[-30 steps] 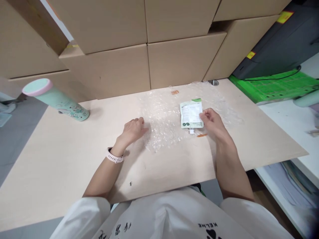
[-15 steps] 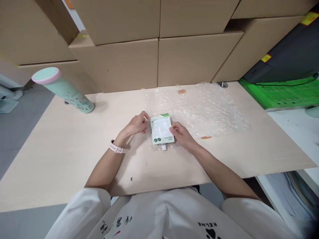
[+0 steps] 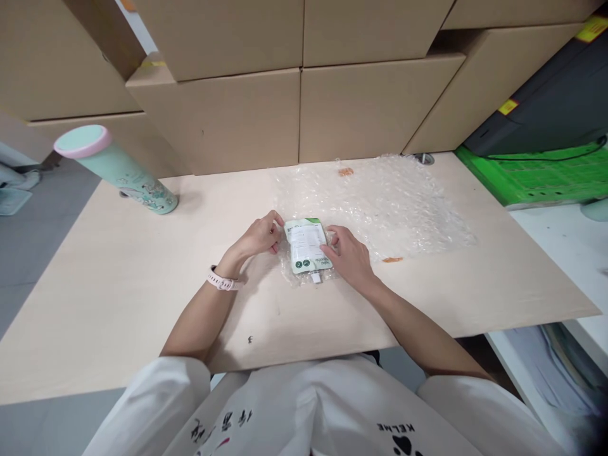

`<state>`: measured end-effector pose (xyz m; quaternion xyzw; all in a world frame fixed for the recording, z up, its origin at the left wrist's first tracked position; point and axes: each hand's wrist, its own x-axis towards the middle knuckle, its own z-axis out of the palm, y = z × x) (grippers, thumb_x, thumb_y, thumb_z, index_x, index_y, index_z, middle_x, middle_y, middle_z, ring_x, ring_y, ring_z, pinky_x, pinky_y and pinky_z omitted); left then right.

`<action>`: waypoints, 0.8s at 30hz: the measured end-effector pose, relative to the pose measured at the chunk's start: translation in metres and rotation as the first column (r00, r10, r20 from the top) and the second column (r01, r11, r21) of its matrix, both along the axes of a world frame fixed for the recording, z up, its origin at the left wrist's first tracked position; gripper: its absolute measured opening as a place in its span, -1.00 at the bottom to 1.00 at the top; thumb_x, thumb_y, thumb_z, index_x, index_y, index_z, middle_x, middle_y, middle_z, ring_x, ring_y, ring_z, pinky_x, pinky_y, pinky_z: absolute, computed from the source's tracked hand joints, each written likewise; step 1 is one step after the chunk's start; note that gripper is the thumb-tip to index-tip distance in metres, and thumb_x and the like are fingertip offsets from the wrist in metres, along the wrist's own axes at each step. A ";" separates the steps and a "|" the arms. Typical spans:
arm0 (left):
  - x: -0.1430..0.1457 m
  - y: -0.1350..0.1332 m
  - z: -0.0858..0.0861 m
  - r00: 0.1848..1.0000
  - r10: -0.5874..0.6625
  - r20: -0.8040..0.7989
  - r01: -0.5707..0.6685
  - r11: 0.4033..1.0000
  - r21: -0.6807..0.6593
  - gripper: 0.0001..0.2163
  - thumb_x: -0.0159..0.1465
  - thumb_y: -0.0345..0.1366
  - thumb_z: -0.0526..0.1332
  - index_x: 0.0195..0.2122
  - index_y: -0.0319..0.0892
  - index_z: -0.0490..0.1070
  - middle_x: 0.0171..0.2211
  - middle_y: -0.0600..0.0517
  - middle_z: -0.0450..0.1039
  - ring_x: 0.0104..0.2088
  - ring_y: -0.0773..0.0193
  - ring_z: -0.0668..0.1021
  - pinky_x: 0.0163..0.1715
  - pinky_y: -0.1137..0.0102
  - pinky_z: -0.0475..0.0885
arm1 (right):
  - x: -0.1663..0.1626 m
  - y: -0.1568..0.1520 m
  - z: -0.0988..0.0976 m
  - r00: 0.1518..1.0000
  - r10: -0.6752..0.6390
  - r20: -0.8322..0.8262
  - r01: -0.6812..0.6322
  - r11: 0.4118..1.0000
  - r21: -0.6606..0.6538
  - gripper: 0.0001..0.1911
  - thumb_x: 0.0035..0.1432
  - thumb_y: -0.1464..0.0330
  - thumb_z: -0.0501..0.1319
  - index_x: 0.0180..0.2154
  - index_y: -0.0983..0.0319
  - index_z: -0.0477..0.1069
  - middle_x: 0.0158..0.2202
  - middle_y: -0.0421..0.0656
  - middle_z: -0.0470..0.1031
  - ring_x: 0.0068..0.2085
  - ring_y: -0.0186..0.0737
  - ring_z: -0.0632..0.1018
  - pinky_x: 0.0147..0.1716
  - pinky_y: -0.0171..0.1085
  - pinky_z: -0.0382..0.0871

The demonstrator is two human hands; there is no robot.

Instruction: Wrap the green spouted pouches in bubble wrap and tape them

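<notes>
A small white and green pouch (image 3: 306, 246) with a short white spout lies on the near left corner of a clear bubble wrap sheet (image 3: 380, 202) spread over the pale wooden table (image 3: 118, 278). My left hand (image 3: 259, 235), a white watch on its wrist, has curled fingers touching the pouch's left edge and the wrap there. My right hand (image 3: 349, 255) rests against the pouch's right edge, fingers bent and pressing on it.
A mint green bottle (image 3: 114, 170) with a pink-rimmed lid stands at the table's back left. Stacked cardboard boxes (image 3: 294, 107) wall the far edge. A green tray (image 3: 536, 177) and dark case sit at the right. Two small orange bits (image 3: 392, 259) lie on the wrap.
My right hand carried the pouch from the middle of the wrap to its near left corner. My left hand closed in on the pouch's left edge. Both hands now press at its sides.
</notes>
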<state>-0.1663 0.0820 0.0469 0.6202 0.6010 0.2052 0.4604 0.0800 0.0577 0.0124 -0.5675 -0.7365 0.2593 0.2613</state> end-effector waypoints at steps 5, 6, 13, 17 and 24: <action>0.007 -0.005 0.015 0.977 -0.011 0.212 0.034 0.993 -0.109 -0.85 0.24 -0.42 0.16 -0.18 -0.13 0.24 -0.53 0.14 0.40 -0.53 0.31 0.56 -0.50 0.40 0.50 | 0.001 -0.003 -0.002 0.985 0.146 0.093 -0.155 0.984 0.092 -0.78 0.31 0.36 0.05 -0.12 0.14 0.45 -0.15 -0.14 0.48 -0.23 -0.21 0.52 -0.35 -0.27 0.28; 0.009 -0.006 0.018 0.964 -0.010 0.265 0.042 0.993 -0.113 -0.84 0.24 -0.42 0.17 -0.18 -0.14 0.24 -0.52 0.14 0.39 -0.51 0.31 0.56 -0.48 0.40 0.50 | 0.002 -0.004 -0.002 0.983 0.164 0.079 -0.170 0.982 0.083 -0.77 0.31 0.37 0.05 -0.12 0.14 0.46 -0.15 -0.14 0.49 -0.24 -0.22 0.52 -0.35 -0.28 0.28; 0.022 -0.016 0.034 0.880 -0.217 0.424 0.171 0.975 0.143 -0.62 0.18 -0.39 0.28 0.01 -0.12 0.26 -0.26 0.04 0.42 -0.24 0.31 0.52 -0.25 0.38 0.46 | 0.004 -0.003 0.005 0.931 0.207 -0.302 -0.250 0.961 -0.114 -0.72 0.29 0.22 0.12 -0.06 0.17 0.46 -0.17 -0.13 0.53 -0.26 -0.24 0.53 -0.27 -0.26 0.37; 0.040 -0.029 0.030 0.916 -0.343 0.210 0.245 0.889 0.386 -0.45 0.20 -0.36 0.31 0.19 -0.03 0.17 -0.04 -0.04 0.36 -0.03 0.21 0.47 -0.05 0.26 0.43 | 0.003 -0.003 0.010 0.822 0.150 -0.549 -0.348 0.896 -0.276 -0.70 0.27 0.13 0.11 -0.19 0.20 0.45 -0.29 -0.16 0.51 -0.34 -0.27 0.51 -0.34 -0.27 0.39; 0.077 -0.046 0.003 0.914 -0.330 -0.238 0.403 0.658 0.636 -0.49 0.28 -0.09 0.24 0.20 -0.13 0.17 0.14 -0.21 0.28 0.14 -0.02 0.35 0.08 0.06 0.35 | 0.019 0.005 0.010 0.812 -0.051 -0.582 -0.297 0.822 -0.486 -0.77 0.02 0.20 0.26 -0.41 0.24 0.40 -0.57 -0.28 0.36 -0.56 -0.36 0.37 -0.58 -0.36 0.24</action>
